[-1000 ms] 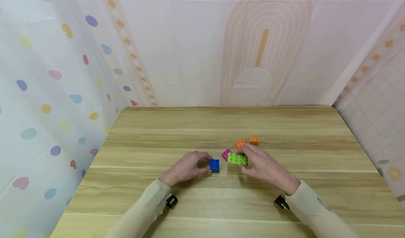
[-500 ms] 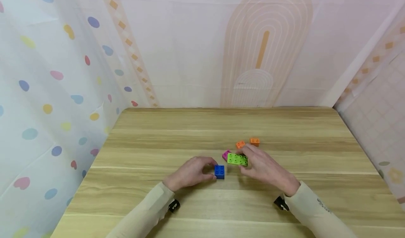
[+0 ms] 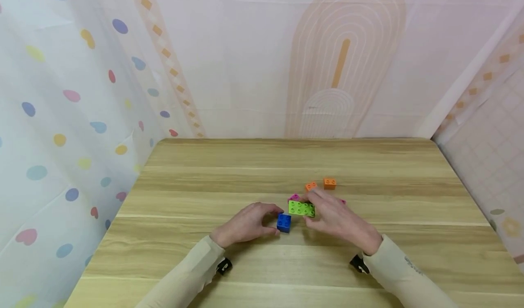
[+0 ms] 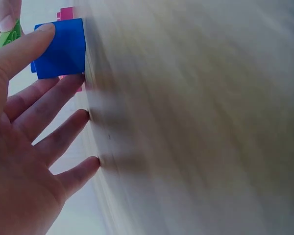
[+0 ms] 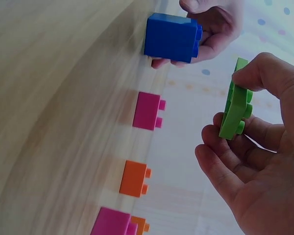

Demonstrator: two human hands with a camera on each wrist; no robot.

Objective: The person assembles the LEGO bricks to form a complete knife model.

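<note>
Standing on the wooden table, a blue toy building brick [image 3: 284,223] has studs on top. My left hand [image 3: 247,224] holds it between thumb and fingers; in the left wrist view the thumb [image 4: 27,48] lies against the brick, with other fingertips at the tabletop. My right hand [image 3: 337,216] pinches a long, thin lime-green brick [image 3: 301,208], raised off the table just above and right of the blue one. From the right wrist view, the green brick [image 5: 236,105] is tilted, its studs facing the palm side. The two bricks are apart.
Behind the green brick sits a magenta brick [image 5: 147,111], partly hidden in the head view. Two orange bricks [image 3: 329,183] [image 3: 311,186] lie farther back. Another magenta brick [image 5: 110,223] peeks out behind my right hand. A patterned curtain [image 3: 245,71] hangs beyond the table [image 3: 229,162].
My left hand slid the blue brick right and nearer, then it turned slightly. My right hand moved a little left with the green brick, uncovering a bit of magenta behind it.
</note>
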